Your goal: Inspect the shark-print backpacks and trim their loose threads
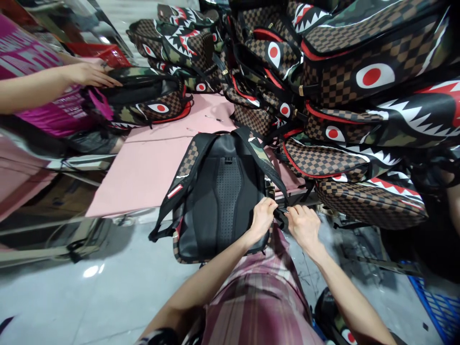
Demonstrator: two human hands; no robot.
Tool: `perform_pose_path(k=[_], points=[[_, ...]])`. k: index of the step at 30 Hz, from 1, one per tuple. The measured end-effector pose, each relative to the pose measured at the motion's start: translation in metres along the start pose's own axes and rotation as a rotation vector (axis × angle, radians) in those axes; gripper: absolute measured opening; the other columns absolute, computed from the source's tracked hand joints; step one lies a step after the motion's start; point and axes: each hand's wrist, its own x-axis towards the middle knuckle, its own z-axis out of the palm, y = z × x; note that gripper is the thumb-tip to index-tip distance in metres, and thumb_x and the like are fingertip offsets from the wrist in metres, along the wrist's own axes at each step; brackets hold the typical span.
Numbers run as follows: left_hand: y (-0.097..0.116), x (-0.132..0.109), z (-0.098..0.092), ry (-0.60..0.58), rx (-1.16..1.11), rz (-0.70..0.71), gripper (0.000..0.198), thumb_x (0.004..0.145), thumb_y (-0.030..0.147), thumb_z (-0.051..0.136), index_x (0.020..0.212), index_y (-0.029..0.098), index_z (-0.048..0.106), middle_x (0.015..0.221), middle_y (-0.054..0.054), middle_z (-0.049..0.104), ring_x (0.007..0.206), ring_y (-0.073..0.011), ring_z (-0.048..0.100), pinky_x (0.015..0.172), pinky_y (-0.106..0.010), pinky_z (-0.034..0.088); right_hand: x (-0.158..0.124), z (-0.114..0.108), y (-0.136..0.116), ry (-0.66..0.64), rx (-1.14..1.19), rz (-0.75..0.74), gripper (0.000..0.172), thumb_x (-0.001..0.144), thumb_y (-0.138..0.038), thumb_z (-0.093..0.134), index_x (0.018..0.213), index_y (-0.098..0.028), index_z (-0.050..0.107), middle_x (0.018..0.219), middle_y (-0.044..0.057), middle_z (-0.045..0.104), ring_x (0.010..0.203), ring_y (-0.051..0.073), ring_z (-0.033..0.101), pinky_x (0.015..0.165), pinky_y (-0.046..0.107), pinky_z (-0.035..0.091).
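A backpack (201,206) lies back side up, partly on the pink table and partly over my lap, its padded black back panel and both shoulder straps showing. At its right edge my left hand (263,216) is closed in a pinch on a black strap (282,210). Just to the right, my right hand (304,225) pinches the same strap, fingers curled closed. A small metallic glint shows between the two hands, too small to name. The left shoulder strap (168,206) hangs loose at the bag's left side.
Checkered and camouflage backpacks (334,158) with shark faces are piled high at the right and back. A co-worker's hand (89,75) rests on another backpack (147,98) at the left. A small pointed tool (214,119) lies on the pink tabletop (143,167). A blue crate (438,302) stands at lower right.
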Motion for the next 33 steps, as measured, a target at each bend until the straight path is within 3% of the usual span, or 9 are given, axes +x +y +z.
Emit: perform_pose_path(k=[3, 6, 11, 15, 20, 25, 30, 33], points=[[-0.001, -0.001, -0.003, -0.061, -0.157, -0.056, 0.026, 0.083, 0.031, 0.043, 0.066, 0.015, 0.056, 0.072, -0.001, 0.056, 0.063, -0.0112, 0.053, 0.060, -0.022, 0.042, -0.001, 0.007, 0.014, 0.015, 0.304, 0.199, 0.023, 0.084, -0.037, 0.051, 0.091, -0.020, 0.064, 0.082, 0.004, 0.066, 0.074, 0.017, 0.057, 0.066, 0.027, 0.035], [-0.003, -0.003, -0.004, -0.103, -0.325, -0.104, 0.044, 0.086, 0.040, 0.035, 0.056, 0.014, 0.055, 0.071, -0.004, 0.060, 0.067, -0.0129, 0.056, 0.062, -0.023, 0.043, 0.002, 0.019, 0.024, -0.011, 0.531, 0.472, 0.042, 0.074, -0.050, 0.056, 0.101, -0.019, 0.062, 0.083, 0.004, 0.067, 0.070, 0.018, 0.059, 0.063, 0.026, 0.039], [-0.006, -0.011, -0.001, -0.056, -0.304, -0.164, 0.011, 0.074, 0.026, 0.056, 0.079, 0.016, 0.059, 0.069, 0.001, 0.060, 0.057, -0.0099, 0.054, 0.055, -0.020, 0.042, 0.010, 0.045, 0.015, -0.037, 0.764, 0.608, 0.028, 0.072, -0.046, 0.057, 0.079, -0.021, 0.066, 0.077, 0.005, 0.067, 0.075, 0.021, 0.059, 0.065, 0.028, 0.038], [-0.009, -0.027, -0.003, 0.010, -0.158, 0.003, 0.006, 0.075, 0.019, 0.057, 0.080, 0.017, 0.060, 0.077, -0.001, 0.061, 0.068, -0.0112, 0.058, 0.066, -0.022, 0.046, 0.014, 0.060, 0.001, 0.022, 1.101, 0.668, 0.026, 0.066, -0.044, 0.061, 0.061, -0.019, 0.056, 0.054, -0.001, 0.053, 0.054, 0.014, 0.047, 0.053, 0.025, 0.033], [-0.008, -0.040, -0.015, -0.037, 0.034, 0.248, 0.010, 0.080, 0.016, 0.053, 0.075, 0.019, 0.061, 0.088, -0.002, 0.063, 0.086, -0.0143, 0.059, 0.080, -0.027, 0.045, 0.018, 0.060, -0.008, 0.063, 1.352, 0.724, 0.034, 0.074, -0.051, 0.053, 0.063, -0.020, 0.043, 0.046, -0.010, 0.025, 0.040, 0.006, 0.019, 0.040, 0.022, 0.020], [0.006, -0.020, -0.036, 0.046, 0.120, 0.355, 0.010, 0.083, 0.020, 0.053, 0.085, 0.019, 0.063, 0.085, -0.003, 0.060, 0.083, -0.0137, 0.057, 0.077, -0.026, 0.045, 0.023, 0.048, -0.009, 0.077, 1.654, 0.728, 0.035, 0.062, -0.043, 0.070, 0.062, -0.018, 0.046, 0.049, -0.009, 0.029, 0.043, 0.004, 0.019, 0.041, 0.021, 0.016], [0.022, 0.004, -0.051, -0.230, 0.461, 0.557, 0.016, 0.084, 0.029, 0.053, 0.092, 0.022, 0.065, 0.091, -0.002, 0.059, 0.085, -0.0149, 0.055, 0.076, -0.026, 0.044, 0.023, 0.047, -0.008, 0.096, 1.614, 0.710, 0.031, 0.062, -0.040, 0.071, 0.064, -0.016, 0.051, 0.054, -0.007, 0.038, 0.046, 0.005, 0.025, 0.043, 0.021, 0.021], [0.027, 0.006, -0.055, -0.320, 0.555, 0.612, 0.016, 0.084, 0.030, 0.054, 0.093, 0.020, 0.062, 0.092, -0.003, 0.060, 0.086, -0.0151, 0.055, 0.075, -0.026, 0.044, 0.022, 0.048, -0.008, 0.095, 1.605, 0.718, 0.030, 0.061, -0.039, 0.071, 0.064, -0.016, 0.052, 0.053, -0.007, 0.039, 0.046, 0.005, 0.026, 0.043, 0.021, 0.022]])
